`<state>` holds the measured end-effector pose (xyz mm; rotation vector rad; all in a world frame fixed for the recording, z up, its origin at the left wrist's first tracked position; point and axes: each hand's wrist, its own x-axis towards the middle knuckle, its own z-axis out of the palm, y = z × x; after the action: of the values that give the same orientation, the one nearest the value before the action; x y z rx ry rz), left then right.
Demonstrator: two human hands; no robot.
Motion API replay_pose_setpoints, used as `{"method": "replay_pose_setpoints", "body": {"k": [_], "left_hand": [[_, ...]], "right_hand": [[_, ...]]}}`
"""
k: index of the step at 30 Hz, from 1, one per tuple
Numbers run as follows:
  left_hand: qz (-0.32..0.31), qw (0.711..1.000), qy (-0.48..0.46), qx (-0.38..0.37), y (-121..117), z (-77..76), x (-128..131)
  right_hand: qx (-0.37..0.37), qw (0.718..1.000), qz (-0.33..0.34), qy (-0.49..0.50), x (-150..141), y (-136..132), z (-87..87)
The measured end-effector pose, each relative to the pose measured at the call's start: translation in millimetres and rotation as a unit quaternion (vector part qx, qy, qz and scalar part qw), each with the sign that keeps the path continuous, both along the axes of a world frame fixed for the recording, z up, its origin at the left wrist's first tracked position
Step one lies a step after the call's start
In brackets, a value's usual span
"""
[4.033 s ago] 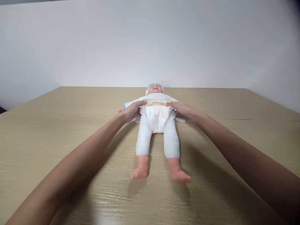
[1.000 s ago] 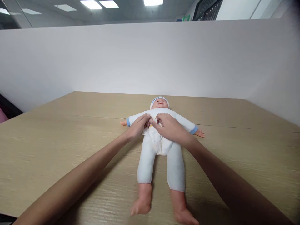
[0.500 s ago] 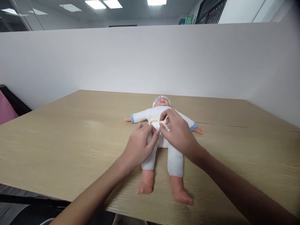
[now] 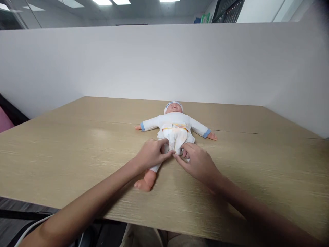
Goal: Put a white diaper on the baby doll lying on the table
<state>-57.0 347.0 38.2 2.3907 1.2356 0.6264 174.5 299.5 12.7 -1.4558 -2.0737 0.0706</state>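
A baby doll (image 4: 177, 118) in a white outfit with blue cuffs and a lettered cap lies on its back, arms spread. Over its lower body sits a white diaper (image 4: 176, 137) with an orange and yellow printed band at the waist. My left hand (image 4: 154, 152) is closed, thumb and finger pinching the diaper's edge between the doll's legs. On the opposite side my right hand (image 4: 196, 159) pinches the other edge with curled fingers. The fingertips of both hands almost meet at the crotch. One bare foot (image 4: 145, 181) shows below my left hand; my right hand and arm hide the other leg.
The doll lies on a wide wooden table (image 4: 77, 147) with seams across its top. A white partition (image 4: 128, 61) rises behind the table and along its right side. Something pink and black (image 4: 7, 116) stands beyond the left edge.
Both hands have moved down from the doll's waist to between its legs. The printed waistband is now uncovered, and the legs are spread wider. The view has shifted slightly.
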Motion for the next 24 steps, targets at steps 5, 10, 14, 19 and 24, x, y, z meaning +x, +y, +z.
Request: {"method": "replay_pose_setpoints", "body": {"k": [5,10,14,19,24], "left_hand": [[-0.013,0.999,-0.048,0.003,2.2,-7.7,1.4],[-0.043,0.992,-0.111,0.031,-0.3,-10.4,-3.2],[-0.040,0.991,-0.117,0.048,-2.2,-10.1,-2.7],[-0.019,0.993,-0.117,0.001,-1.1,-11.8,0.2],[0.014,0.981,-0.181,-0.063,3.9,-21.2,-0.8]], "right_hand": [[-0.004,1.000,0.012,0.011,-0.1,-4.9,-4.2],[-0.008,0.999,0.033,0.023,2.5,-12.7,-6.8],[-0.029,0.997,0.039,0.053,2.4,-14.1,-4.0],[-0.036,0.996,0.023,0.077,0.4,-11.5,-0.6],[-0.032,0.997,0.009,0.068,-3.0,-12.8,0.7]]}}
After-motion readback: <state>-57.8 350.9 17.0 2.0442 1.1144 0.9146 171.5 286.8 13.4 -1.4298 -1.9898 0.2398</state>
